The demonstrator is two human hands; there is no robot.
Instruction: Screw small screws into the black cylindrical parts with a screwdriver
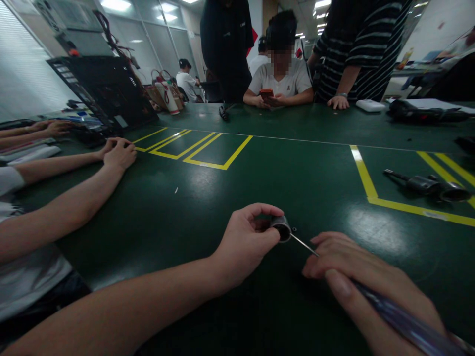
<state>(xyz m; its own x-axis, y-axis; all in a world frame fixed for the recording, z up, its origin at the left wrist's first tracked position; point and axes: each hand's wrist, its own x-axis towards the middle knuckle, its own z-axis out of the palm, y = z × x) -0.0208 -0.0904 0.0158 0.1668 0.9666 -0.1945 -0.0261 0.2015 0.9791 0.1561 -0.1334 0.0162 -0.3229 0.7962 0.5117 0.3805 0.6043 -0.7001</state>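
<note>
My left hand [247,242] pinches a short hollow metal cylinder [284,221] between thumb and fingers, its open end tilted toward me. In my right hand [371,282] lies a screwdriver [395,311] with a thin steel shaft and a dark, bluish-purple handle. The fingers close around the shaft near the handle. The shaft's tip meets the cylinder's rim; whether it reaches inside, I cannot tell. Just beyond the cylinder, a tiny ring-like piece [294,229] rests on the green table [156,222].
Dark metal parts [426,185] lie inside a yellow tape outline [363,173] at right. A co-worker's clasped hands [120,153] rest at left, near a black equipment case [107,94]. Across the table, a seated person holds a phone [266,93]; others stand nearby. A white scrap [176,190] lies left of centre.
</note>
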